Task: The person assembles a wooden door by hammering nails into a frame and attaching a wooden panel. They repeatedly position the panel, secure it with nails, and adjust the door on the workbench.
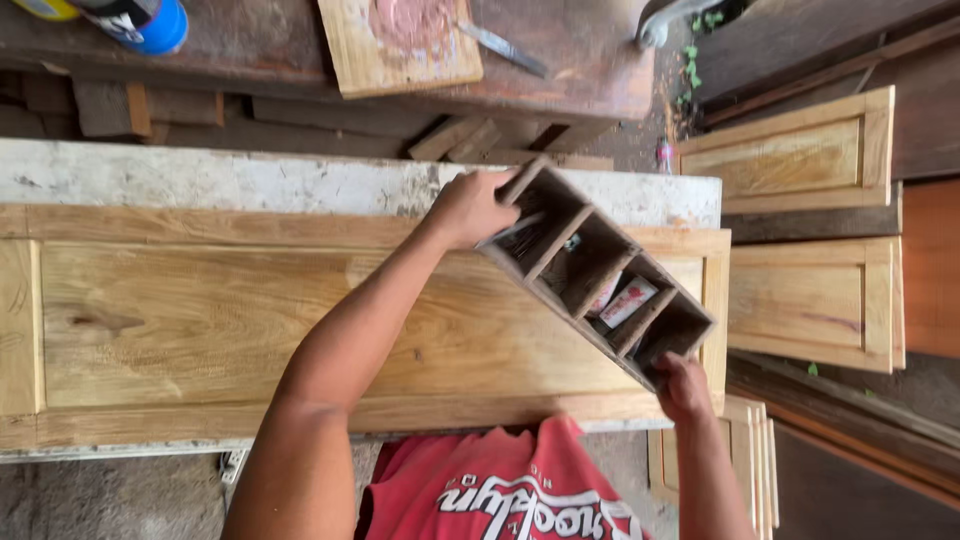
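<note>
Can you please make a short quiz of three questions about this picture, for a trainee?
1. True or false: both hands hold the wooden box.
2. How many compartments does the box show?
A. two
B. four
C. six
3. What does the box hang over?

Key
1. True. The left hand grips the far end and the right hand grips the near end.
2. B. Four; small packets lie in one of them.
3. A long wooden door panel that lies flat on the workbench.
</note>
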